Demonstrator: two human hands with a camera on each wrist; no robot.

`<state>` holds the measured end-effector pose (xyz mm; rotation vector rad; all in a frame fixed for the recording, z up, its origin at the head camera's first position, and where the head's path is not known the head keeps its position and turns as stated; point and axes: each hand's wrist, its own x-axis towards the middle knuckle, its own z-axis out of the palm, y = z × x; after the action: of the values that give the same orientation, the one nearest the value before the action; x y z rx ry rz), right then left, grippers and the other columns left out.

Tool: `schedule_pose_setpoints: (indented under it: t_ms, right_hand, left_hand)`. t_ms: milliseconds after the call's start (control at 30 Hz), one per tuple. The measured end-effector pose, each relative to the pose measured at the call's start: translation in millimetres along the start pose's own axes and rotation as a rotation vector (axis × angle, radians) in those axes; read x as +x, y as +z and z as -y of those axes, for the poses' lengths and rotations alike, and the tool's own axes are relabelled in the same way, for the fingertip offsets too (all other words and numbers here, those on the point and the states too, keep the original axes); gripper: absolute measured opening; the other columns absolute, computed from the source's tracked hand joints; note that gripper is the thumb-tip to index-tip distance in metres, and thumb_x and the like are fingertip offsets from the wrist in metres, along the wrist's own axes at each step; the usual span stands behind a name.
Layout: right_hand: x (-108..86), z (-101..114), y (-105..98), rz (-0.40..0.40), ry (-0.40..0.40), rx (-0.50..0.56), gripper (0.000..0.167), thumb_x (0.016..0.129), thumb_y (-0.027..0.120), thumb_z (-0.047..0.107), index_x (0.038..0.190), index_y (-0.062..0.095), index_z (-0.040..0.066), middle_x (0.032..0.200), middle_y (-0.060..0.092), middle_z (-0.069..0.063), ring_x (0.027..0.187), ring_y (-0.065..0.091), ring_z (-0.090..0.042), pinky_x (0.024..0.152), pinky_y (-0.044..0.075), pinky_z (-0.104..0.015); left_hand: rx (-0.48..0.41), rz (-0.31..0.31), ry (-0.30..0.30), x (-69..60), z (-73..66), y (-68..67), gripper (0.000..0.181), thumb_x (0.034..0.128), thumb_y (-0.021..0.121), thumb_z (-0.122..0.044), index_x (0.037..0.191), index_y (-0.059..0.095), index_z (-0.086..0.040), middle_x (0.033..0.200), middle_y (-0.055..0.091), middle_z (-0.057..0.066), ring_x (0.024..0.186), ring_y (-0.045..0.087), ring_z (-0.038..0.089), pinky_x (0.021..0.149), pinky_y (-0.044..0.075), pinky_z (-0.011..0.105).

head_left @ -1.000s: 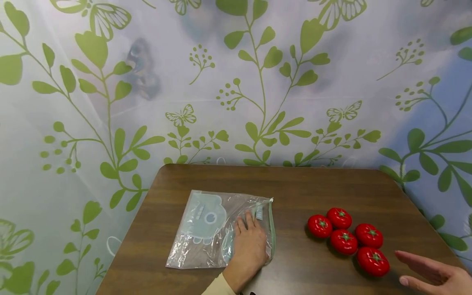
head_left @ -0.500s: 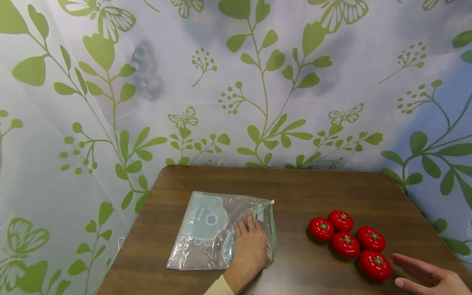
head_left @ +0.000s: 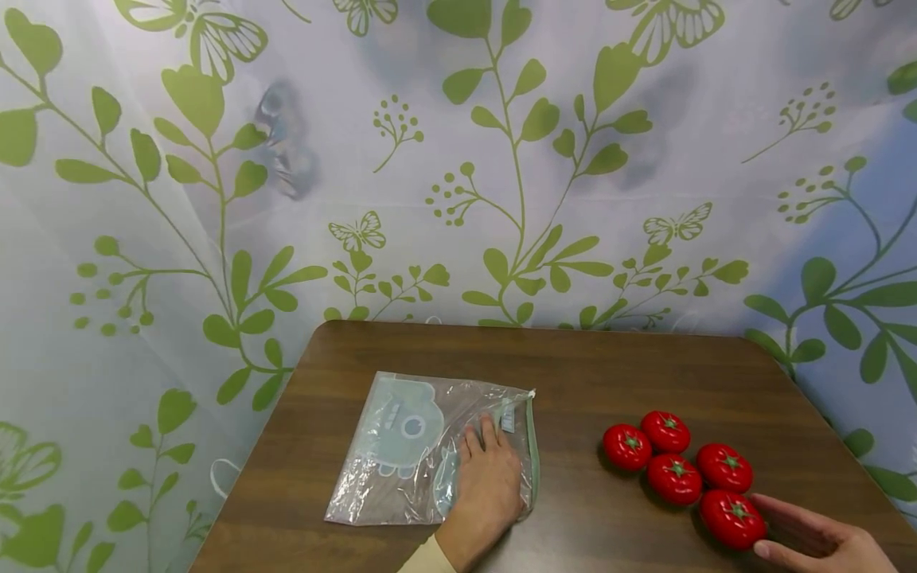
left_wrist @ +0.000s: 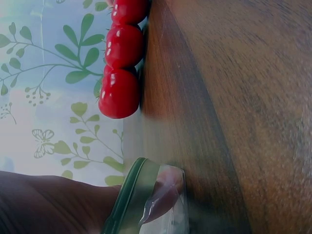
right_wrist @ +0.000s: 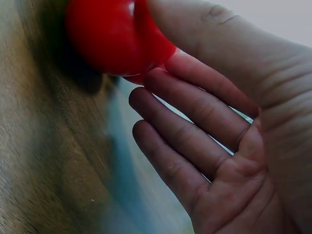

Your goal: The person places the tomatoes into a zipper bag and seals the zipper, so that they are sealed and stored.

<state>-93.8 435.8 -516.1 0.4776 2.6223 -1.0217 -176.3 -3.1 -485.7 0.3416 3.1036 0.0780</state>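
Note:
My left hand point(head_left: 487, 481) lies on a clear zip bag point(head_left: 380, 497) printed with a pale blue-green cartoon figure, its fingers spread on the plastic. In the left wrist view the thumb point(left_wrist: 165, 192) shows through clear plastic beside the bag's green edge point(left_wrist: 129, 195). At the right, my right hand point(head_left: 831, 541) is at the nearest red tomato point(head_left: 732, 519), with thumb and index finger at its right side. The right wrist view has the thumb overlapping that tomato point(right_wrist: 107, 34) and the other fingers fairly straight; whether they press it, I cannot tell.
Several more shiny red tomatoes point(head_left: 675, 479) with green stem tops sit close together just behind and left of the nearest one. Everything rests on a brown wooden table point(head_left: 573, 358). A pale curtain point(head_left: 458, 239) with green leaves and butterflies hangs behind it.
My right hand has moved left, up to the nearest tomato. The left hand and bag have stayed in place on the table, and the head view has shifted slightly.

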Motion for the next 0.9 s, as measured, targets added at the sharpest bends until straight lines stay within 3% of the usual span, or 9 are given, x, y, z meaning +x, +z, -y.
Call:
schedule_pose_setpoints:
  t_ms: [333, 900]
  right_hand:
    - [2.5, 0, 4, 0.008, 0.036, 0.064, 0.116, 0.085, 0.091, 0.057, 0.159, 0.04, -0.017, 0.155, 0.052, -0.04, 0.128, 0.071, -0.048, 0.086, 0.066, -0.037]
    - [6.8, -4, 12, 0.023, 0.072, 0.097, 0.117, 0.083, 0.094, 0.054, 0.16, 0.039, -0.014, 0.153, 0.054, -0.04, 0.13, 0.067, -0.054, 0.085, 0.067, -0.044]
  left_hand:
    - [0.005, -0.015, 0.01, -1.7, -0.2, 1.7, 0.116, 0.0622, 0.104, -0.05, 0.152, 0.057, 0.007, 0.163, 0.052, 0.028, 0.144, 0.057, 0.054, 0.12, 0.049, 0.054]
    - [0.027, -0.02, 0.034, -2.8, -0.6, 3.2, 0.115, 0.0614, 0.104, -0.053, 0.15, 0.06, 0.006, 0.162, 0.053, 0.028, 0.143, 0.058, 0.054, 0.118, 0.051, 0.055]
